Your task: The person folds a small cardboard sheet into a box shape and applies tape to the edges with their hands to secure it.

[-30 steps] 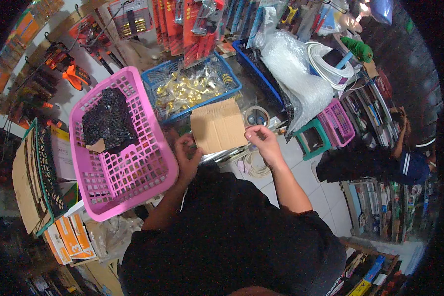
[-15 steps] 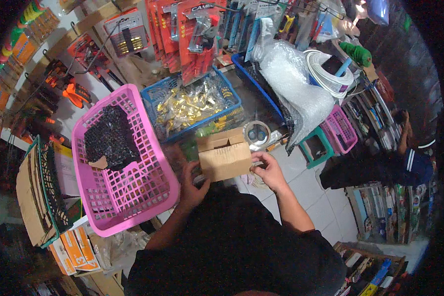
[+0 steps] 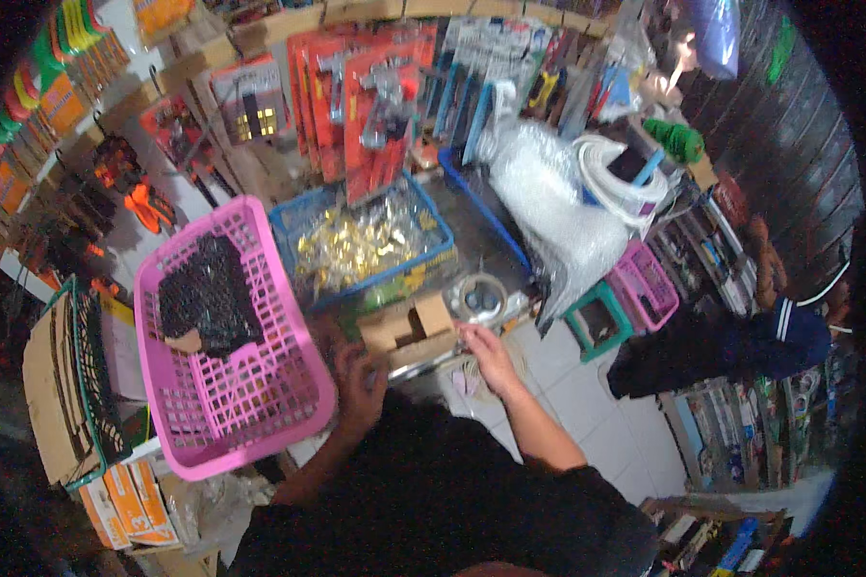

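Cardboard box (image 3: 409,330) gripped by left hand (image 3: 356,377) and right hand (image 3: 489,354) (flaps open), pink basket (image 3: 260,404) just beside.

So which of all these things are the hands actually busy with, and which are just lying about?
In hand:
- small cardboard box, held by the left hand and right hand

Lying about:
- pink basket
- blue basket of gold pieces
- tape roll
- bubble wrap

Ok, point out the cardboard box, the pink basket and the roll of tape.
cardboard box (image 3: 409,332), head view, on its open top flap.
pink basket (image 3: 260,399), head view, on its bare lattice floor.
roll of tape (image 3: 481,296), head view, on its clear ring.
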A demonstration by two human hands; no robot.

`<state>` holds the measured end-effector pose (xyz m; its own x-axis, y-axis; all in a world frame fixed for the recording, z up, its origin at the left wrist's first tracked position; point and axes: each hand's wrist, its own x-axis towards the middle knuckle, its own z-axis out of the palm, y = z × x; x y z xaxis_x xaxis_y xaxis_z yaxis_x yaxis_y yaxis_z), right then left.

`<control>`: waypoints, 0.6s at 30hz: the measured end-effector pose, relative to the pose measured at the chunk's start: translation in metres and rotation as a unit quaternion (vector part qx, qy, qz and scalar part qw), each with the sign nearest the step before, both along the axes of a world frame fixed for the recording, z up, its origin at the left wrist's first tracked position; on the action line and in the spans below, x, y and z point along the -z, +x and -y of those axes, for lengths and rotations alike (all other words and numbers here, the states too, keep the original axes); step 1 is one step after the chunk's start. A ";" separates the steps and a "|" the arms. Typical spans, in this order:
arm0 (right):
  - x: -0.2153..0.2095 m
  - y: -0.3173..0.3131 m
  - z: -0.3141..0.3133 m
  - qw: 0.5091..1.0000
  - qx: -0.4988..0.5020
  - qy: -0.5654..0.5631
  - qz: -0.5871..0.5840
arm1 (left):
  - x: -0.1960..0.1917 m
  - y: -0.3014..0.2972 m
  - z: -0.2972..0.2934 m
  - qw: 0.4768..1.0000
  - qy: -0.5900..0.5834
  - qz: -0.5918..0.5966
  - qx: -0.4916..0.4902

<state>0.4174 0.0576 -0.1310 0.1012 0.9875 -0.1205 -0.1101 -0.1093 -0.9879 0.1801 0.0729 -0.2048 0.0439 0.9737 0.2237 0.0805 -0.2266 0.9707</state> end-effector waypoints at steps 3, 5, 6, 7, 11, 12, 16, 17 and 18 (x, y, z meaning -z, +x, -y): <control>0.005 0.005 0.000 1.000 0.016 0.018 0.010 | -0.042 0.012 -0.005 0.993 0.088 -0.077 0.013; 0.007 0.004 0.006 1.000 0.018 -0.009 0.019 | -0.064 0.015 0.002 0.982 0.118 -0.149 0.008; 0.004 0.003 0.006 0.999 0.028 -0.006 0.037 | -0.067 0.016 0.001 0.986 0.090 -0.140 0.009; -0.003 0.001 0.005 0.998 0.037 -0.004 0.056 | -0.068 0.014 0.001 0.989 0.062 -0.131 0.010; -0.002 -0.006 0.009 0.993 0.069 0.034 0.086 | -0.068 0.009 -0.007 0.983 0.108 -0.144 -0.031; -0.008 -0.009 0.009 0.992 0.079 0.048 0.086 | -0.073 0.013 -0.006 0.986 0.105 -0.125 -0.042; -0.022 -0.013 0.005 0.990 0.062 0.080 0.102 | -0.077 0.019 -0.019 0.992 0.102 -0.075 -0.018; -0.023 -0.014 0.003 0.984 0.061 0.092 0.138 | -0.079 0.019 -0.021 0.990 0.107 -0.094 -0.006; -0.025 -0.015 0.001 0.977 0.059 0.104 0.174 | -0.083 0.018 -0.024 0.987 0.112 -0.113 0.007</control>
